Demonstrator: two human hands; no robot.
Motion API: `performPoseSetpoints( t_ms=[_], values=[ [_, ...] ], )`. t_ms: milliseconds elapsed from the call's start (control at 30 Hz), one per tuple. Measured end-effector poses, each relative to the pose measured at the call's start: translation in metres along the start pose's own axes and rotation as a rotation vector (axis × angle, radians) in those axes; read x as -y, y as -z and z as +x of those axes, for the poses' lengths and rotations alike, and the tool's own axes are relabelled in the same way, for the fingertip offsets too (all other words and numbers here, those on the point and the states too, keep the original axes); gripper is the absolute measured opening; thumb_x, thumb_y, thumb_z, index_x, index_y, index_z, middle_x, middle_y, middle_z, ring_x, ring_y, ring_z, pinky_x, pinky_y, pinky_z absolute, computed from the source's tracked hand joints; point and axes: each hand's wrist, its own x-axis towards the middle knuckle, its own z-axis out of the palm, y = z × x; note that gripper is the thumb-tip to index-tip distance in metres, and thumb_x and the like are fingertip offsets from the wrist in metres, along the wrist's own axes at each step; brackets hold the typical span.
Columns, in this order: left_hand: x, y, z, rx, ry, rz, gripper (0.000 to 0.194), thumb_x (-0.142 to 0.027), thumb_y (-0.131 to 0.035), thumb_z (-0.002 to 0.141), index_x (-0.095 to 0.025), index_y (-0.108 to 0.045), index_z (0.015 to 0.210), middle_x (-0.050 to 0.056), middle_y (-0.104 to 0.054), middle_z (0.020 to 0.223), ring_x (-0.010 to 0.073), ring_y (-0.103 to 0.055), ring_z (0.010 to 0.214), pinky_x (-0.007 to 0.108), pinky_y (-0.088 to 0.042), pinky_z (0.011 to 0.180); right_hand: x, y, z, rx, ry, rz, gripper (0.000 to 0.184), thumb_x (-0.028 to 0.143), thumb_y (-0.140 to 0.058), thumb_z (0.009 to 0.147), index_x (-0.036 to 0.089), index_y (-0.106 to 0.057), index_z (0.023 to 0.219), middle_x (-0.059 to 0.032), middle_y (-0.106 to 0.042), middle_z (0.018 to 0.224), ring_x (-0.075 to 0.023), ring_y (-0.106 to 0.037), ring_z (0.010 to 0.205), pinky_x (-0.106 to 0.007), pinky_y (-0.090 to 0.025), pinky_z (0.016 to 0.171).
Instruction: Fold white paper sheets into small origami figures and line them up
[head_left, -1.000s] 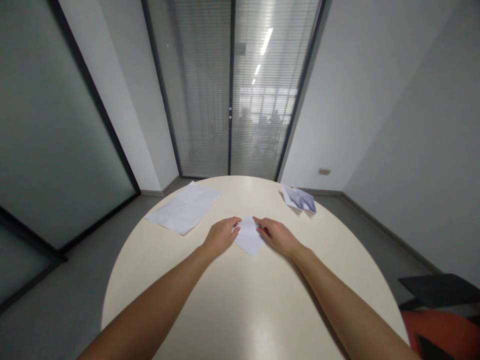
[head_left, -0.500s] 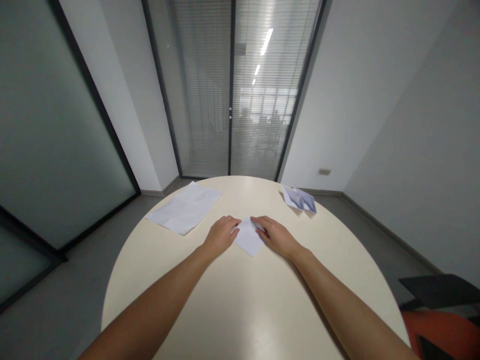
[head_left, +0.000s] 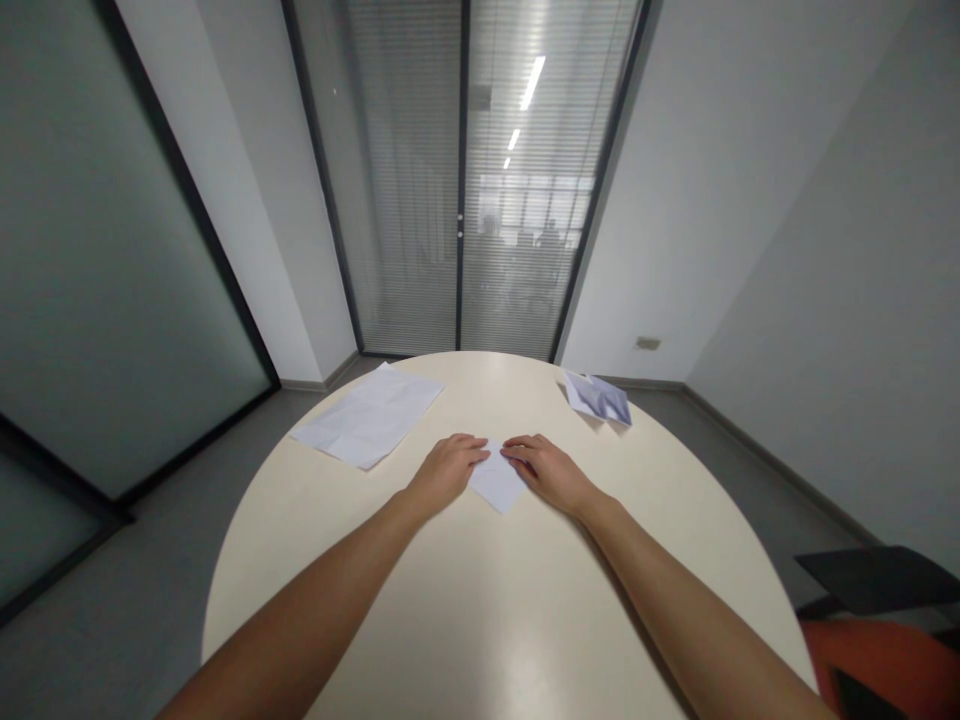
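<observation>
A small folded piece of white paper lies on the table in front of me, its lower corner pointing towards me. My left hand is at its left edge, fingers closed together and pressed onto the upper left part. From the other side, my right hand grips the upper right part, its fingertips on the paper close to those of the left. Both hands cover the paper's sides, and its top corner is partly hidden between the fingertips.
A large creased white sheet lies at the far left of the round cream table. At the far right edge stands a crumpled, folded paper. An orange and black chair is at the lower right, beside the table. Glass panels with blinds are beyond.
The left fingertips have moved right, further onto the folded paper, and the right fingertips have shifted slightly left. The paper's top has folded down a little. The other papers have not moved.
</observation>
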Motion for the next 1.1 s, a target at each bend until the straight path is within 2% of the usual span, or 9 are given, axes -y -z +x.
performPoseSetpoints(
  t_ms=[133,367,467,600,700,900,1000,1100],
  values=[
    [0.0,0.001,0.0,0.012,-0.04,-0.028,0.033,-0.009,-0.051,0.095,-0.02,-0.072,0.117,0.006,-0.071,0.124,0.0212,-0.063,0.112,0.039,-0.048,0.104,0.002,0.003,0.0,0.012,0.038,0.006,0.03,0.021,-0.049,0.1,0.02,-0.071,0.119,-0.0091,-0.071,0.119,-0.0233,-0.063,0.104,-0.04,-0.05,0.095],
    [-0.009,0.013,-0.004,0.015,-0.026,0.037,0.024,-0.028,-0.06,0.093,-0.021,-0.073,0.112,0.007,-0.07,0.102,0.0242,-0.061,0.103,0.039,-0.049,0.094,-0.001,0.003,0.0,0.047,0.106,0.013,0.031,0.025,-0.051,0.1,0.023,-0.071,0.122,-0.0116,-0.068,0.126,-0.0258,-0.061,0.115,-0.045,-0.048,0.1],
    [-0.012,0.016,-0.005,0.03,-0.03,0.053,0.023,-0.028,-0.06,0.092,-0.021,-0.073,0.109,0.008,-0.068,0.105,0.0246,-0.06,0.106,0.04,-0.048,0.096,-0.001,0.002,-0.001,0.048,0.082,0.012,0.031,0.028,-0.05,0.1,0.023,-0.072,0.122,-0.0131,-0.067,0.127,-0.027,-0.06,0.117,-0.047,-0.048,0.101],
    [-0.01,0.013,-0.006,0.044,-0.032,0.042,0.025,-0.026,-0.059,0.092,-0.02,-0.071,0.113,0.008,-0.067,0.123,0.0247,-0.057,0.117,0.041,-0.044,0.104,-0.008,0.003,-0.003,0.044,0.043,0.043,0.031,0.032,-0.051,0.1,0.025,-0.073,0.12,-0.013,-0.065,0.129,-0.0272,-0.059,0.119,-0.046,-0.047,0.103],
    [-0.008,0.011,-0.006,0.052,-0.011,0.038,0.026,-0.028,-0.058,0.093,-0.022,-0.07,0.115,0.006,-0.066,0.129,0.0245,-0.057,0.12,0.042,-0.043,0.106,-0.015,0.005,-0.006,0.034,0.034,0.059,0.03,0.034,-0.053,0.099,0.026,-0.074,0.119,-0.0123,-0.065,0.13,-0.0272,-0.058,0.12,-0.046,-0.047,0.105],
    [-0.01,0.013,-0.006,0.035,0.015,0.053,0.027,-0.032,-0.062,0.091,-0.02,-0.071,0.113,0.007,-0.069,0.118,0.0254,-0.059,0.112,0.041,-0.046,0.101,-0.021,0.007,-0.008,0.006,-0.015,0.016,0.027,0.032,-0.055,0.098,0.024,-0.075,0.115,-0.0126,-0.066,0.127,-0.028,-0.059,0.118,-0.046,-0.048,0.102],
    [-0.012,0.014,-0.006,0.02,0.04,0.063,0.027,-0.036,-0.065,0.089,-0.021,-0.071,0.11,0.007,-0.07,0.109,0.0256,-0.06,0.106,0.041,-0.047,0.097,-0.014,0.009,-0.005,-0.02,-0.015,-0.022,0.026,0.026,-0.055,0.097,0.024,-0.075,0.112,-0.0115,-0.068,0.123,-0.027,-0.06,0.114,-0.045,-0.05,0.098],
    [-0.012,0.014,-0.006,0.005,0.073,0.057,0.027,-0.039,-0.067,0.087,-0.022,-0.072,0.108,0.007,-0.069,0.106,0.0258,-0.06,0.104,0.041,-0.048,0.094,0.0,0.014,-0.001,0.013,0.059,-0.027,0.026,0.022,-0.055,0.095,0.025,-0.075,0.112,-0.0097,-0.07,0.117,-0.0248,-0.061,0.109,-0.042,-0.05,0.095]
  ],
)
